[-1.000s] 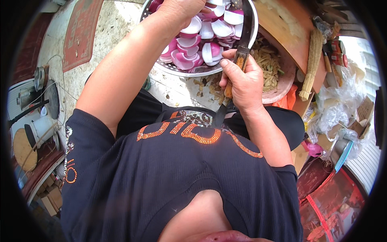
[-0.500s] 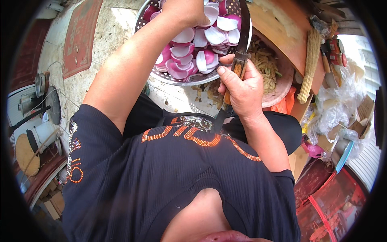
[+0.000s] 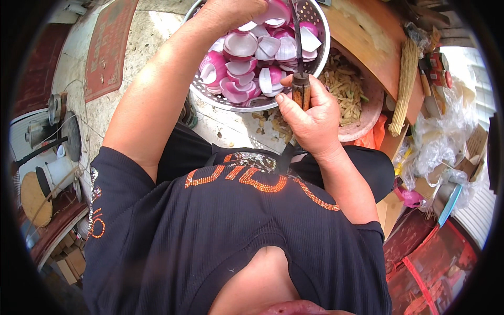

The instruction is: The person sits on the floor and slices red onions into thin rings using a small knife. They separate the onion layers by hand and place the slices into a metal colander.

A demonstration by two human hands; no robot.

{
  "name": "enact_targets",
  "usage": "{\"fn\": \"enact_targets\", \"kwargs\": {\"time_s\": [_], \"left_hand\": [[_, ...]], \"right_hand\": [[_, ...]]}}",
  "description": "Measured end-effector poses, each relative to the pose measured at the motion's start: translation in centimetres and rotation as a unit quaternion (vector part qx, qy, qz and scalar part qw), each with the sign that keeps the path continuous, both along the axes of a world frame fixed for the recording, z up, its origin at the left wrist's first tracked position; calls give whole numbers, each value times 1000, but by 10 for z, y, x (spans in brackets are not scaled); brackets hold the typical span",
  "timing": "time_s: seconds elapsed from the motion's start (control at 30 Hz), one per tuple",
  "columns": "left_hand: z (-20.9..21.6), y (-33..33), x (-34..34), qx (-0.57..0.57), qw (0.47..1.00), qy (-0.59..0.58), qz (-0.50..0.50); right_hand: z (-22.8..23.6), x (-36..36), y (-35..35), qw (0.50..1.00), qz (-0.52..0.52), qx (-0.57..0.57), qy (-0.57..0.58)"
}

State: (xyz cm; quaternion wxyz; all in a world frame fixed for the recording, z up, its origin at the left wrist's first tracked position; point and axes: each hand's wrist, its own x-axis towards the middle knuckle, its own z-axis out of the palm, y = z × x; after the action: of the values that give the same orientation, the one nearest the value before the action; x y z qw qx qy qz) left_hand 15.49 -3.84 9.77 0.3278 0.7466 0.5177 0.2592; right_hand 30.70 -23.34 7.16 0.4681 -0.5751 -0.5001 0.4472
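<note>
A metal colander (image 3: 195, 89) full of cut red onion (image 3: 240, 44) pieces, purple outside and white inside, stands in front of me. My left hand (image 3: 236, 10) is over its far side, fingers closed on a piece of red onion (image 3: 276, 11); the fingertips are partly cut off by the top edge. My right hand (image 3: 313, 113) is closed round the wooden handle of a knife (image 3: 300, 50), at the colander's near right rim. The dark blade points away from me over the onions and shows nearly edge-on.
Right of the colander, a pinkish basin (image 3: 367, 113) holds yellowish peelings or scraps. A wooden board (image 3: 362, 31) and a straw brush (image 3: 405, 79) lie beyond it. Clear plastic bags (image 3: 446, 121) are piled at the far right. A red mat (image 3: 107, 50) lies on the pale floor at left.
The knife blade has turned from broadside to nearly edge-on and tipped left. The left hand has shifted slightly left, with an onion piece now showing at its fingers.
</note>
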Motion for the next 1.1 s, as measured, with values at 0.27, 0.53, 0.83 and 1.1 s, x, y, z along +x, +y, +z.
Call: {"fn": "enact_targets", "kwargs": {"time_s": [0.27,0.53,0.83,1.1], "left_hand": [[-4,-5,-19,-272,928,-251,26],[6,-12,-27,-292,928,-231,18],[9,-11,-26,-312,925,-216,13],[7,-7,-25,-329,911,-249,17]], "right_hand": [[-2,-1,10,987,24,48,-150],[-5,-1,17,980,38,50,-191],[-5,-2,19,983,29,53,-173],[-4,1,24,984,33,23,-175]]}}
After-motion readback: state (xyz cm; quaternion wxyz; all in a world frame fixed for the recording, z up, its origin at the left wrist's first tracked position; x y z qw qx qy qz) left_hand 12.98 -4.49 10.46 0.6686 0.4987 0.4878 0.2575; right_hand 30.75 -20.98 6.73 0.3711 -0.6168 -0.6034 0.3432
